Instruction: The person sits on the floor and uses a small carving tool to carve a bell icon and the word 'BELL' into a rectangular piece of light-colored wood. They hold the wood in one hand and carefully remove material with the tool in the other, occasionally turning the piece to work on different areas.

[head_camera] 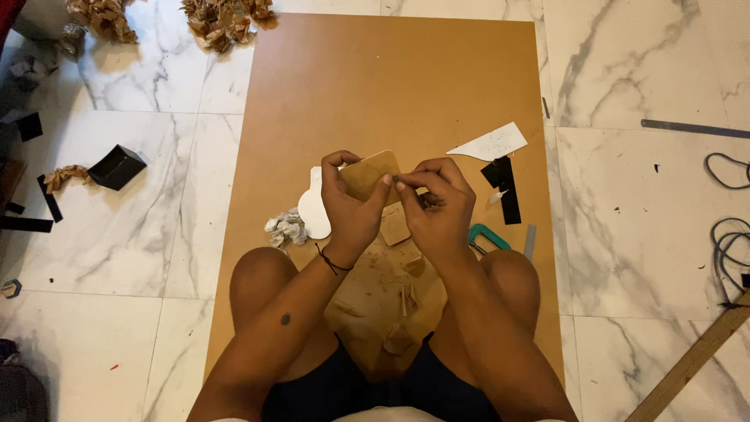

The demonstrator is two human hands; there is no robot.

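I sit on the floor over a large brown board point(391, 70). My left hand point(349, 205) grips a small flat piece of brown board point(366, 173), rounded at its top, held up above my knees. My right hand point(439, 205) is closed at that piece's right edge, its fingertips pinching something too small to make out. Below my hands, between my legs, lie several small cut-off bits of brown board point(395, 227) and shavings.
A white cut-out shape point(313, 209) and crumpled paper point(287, 228) lie left of my hands. A white paper scrap point(491, 144), black strips point(506, 191) and a teal-handled tool point(488, 236) lie right. A black box point(116, 166), dried leaves point(223, 19), cables point(728, 242) and a wooden stick point(691, 361) lie on the marble floor.
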